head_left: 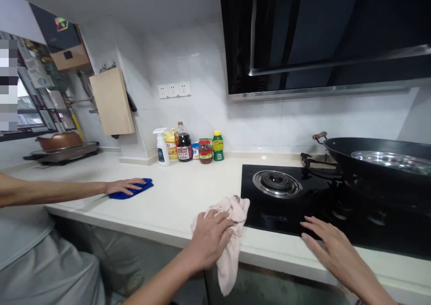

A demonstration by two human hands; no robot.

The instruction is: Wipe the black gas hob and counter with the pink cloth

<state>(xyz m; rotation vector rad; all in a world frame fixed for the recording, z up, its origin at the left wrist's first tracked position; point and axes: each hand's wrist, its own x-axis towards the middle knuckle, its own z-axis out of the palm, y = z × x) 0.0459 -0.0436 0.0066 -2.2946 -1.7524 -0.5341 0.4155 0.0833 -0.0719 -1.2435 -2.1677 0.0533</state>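
My left hand (211,241) is pressed down on a pale pink cloth (235,210), with the fingers curled over it. The cloth lies bunched on the white countertop (175,197) beside the left edge of the black gas stove (269,215), and one end hangs over the counter's front edge. Nothing is in my right hand (332,251); its fingers are spread, and it is at the stove's front edge. I cannot tell whether its fingertips touch the glass.
At the left, another person's hand (124,187) lies flat on a blue cloth (134,190). A spray bottle (163,150), a dark sauce bottle (184,145), a red-lidded jar (205,152) and a green bottle (218,148) line the wall. A large wok (350,154) sits on the right burner, under the range hood (319,35).
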